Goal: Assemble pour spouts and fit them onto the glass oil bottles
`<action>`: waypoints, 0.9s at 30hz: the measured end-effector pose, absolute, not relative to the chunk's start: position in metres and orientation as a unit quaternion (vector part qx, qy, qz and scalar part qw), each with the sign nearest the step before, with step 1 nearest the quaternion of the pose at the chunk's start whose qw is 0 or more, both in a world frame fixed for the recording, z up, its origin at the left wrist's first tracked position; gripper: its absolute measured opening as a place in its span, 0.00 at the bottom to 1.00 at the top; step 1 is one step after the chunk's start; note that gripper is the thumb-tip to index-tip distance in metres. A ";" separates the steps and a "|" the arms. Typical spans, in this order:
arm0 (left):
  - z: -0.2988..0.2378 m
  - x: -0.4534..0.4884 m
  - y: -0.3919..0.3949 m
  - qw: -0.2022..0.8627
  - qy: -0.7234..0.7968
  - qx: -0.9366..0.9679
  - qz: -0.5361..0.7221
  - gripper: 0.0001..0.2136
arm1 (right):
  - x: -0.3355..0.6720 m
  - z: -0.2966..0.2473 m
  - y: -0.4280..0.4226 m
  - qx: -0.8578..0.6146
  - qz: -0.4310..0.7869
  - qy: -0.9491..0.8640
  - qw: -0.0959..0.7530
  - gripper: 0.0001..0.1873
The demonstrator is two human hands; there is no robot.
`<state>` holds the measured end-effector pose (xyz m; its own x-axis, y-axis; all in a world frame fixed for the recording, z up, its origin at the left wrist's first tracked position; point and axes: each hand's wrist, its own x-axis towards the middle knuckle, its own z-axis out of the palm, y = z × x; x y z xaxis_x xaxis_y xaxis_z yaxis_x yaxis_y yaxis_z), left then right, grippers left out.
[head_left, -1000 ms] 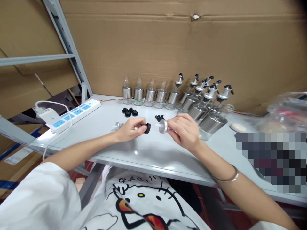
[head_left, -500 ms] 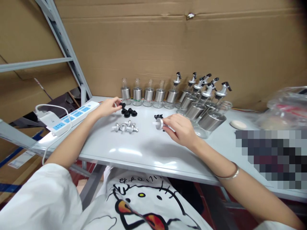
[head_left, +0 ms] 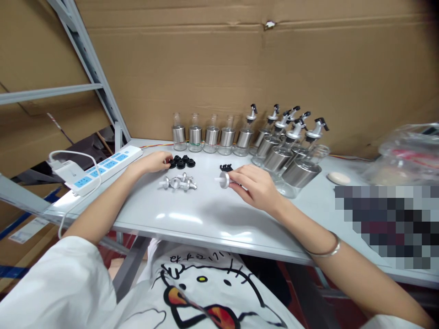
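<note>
My left hand [head_left: 157,161] is low over the table, its fingers closed on a black ring-shaped stopper [head_left: 172,165] at the left end of a cluster of similar black stoppers [head_left: 180,163]. My right hand [head_left: 255,183] pinches a silver pourer spout [head_left: 224,180], its pale tube pointing left. Several more silver pourer spouts [head_left: 176,183] lie in a loose group between the hands. Beyond the right hand's fingertips sits a small row of black flip caps [head_left: 225,167].
Glass bottles with steel sleeves [head_left: 211,136] line the back. Several bottles fitted with pourers [head_left: 278,157] crowd behind my right hand. A white power strip [head_left: 103,170] lies left. To the right are a pale oval object [head_left: 339,178] and a clear plastic bag [head_left: 404,157].
My left hand has come down slightly toward me, bringing the black stopper to the left side of the cluster. My right hand still holds the spout and has barely moved.
</note>
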<state>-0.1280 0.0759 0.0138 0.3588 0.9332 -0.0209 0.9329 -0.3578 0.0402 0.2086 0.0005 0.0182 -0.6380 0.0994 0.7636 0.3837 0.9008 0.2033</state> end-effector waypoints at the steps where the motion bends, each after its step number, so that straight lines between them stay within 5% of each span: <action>1: 0.012 -0.128 0.077 0.017 0.566 0.825 0.005 0.15 | 0.208 0.019 0.000 -0.136 -0.177 -0.890 0.397 0.07; 8: 0.003 -0.126 0.077 -0.027 0.573 0.819 0.021 0.14 | 0.204 0.017 -0.004 -0.159 -0.155 -0.904 0.365 0.08; 17: 0.013 -0.114 0.062 -0.056 0.563 0.822 0.069 0.09 | 0.198 0.003 -0.009 -0.242 0.027 -0.962 0.122 0.07; 21: 0.025 -0.098 0.048 0.058 0.500 0.857 0.110 0.10 | 0.197 0.002 -0.010 -0.247 0.064 -0.960 0.115 0.11; 27: 0.037 -0.087 0.025 0.223 0.439 0.870 0.006 0.26 | 0.196 0.003 -0.015 -0.241 0.084 -0.955 0.150 0.13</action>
